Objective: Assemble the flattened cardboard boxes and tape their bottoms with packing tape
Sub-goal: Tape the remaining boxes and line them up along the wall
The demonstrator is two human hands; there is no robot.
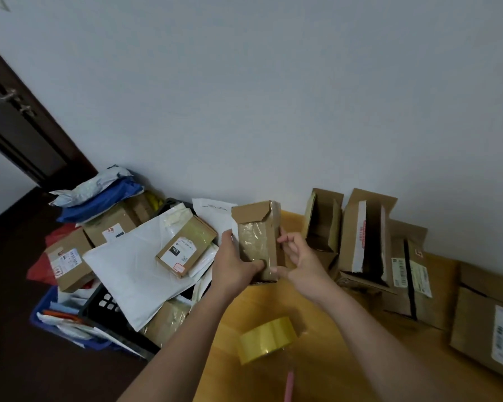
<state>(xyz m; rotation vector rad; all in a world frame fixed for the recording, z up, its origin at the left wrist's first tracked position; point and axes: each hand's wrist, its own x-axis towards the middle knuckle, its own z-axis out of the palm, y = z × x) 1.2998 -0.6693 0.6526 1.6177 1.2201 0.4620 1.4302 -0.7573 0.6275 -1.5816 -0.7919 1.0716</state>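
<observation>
While held, small box point(257, 242) base hidden

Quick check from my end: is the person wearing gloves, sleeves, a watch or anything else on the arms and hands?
No. Both forearms are bare as far as the picture shows, with no sleeves in view. The left hand and right hand carry no gloves, rings, watch or bands that I can see.

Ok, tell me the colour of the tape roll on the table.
Translucent yellow; the tape roll shows best in the head view.

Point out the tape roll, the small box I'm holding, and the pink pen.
Tape roll point(269, 339), head view, yellow outer band.
Small box point(257, 242), head view, taped face.
Pink pen point(289, 385), head view, shaft.
</observation>
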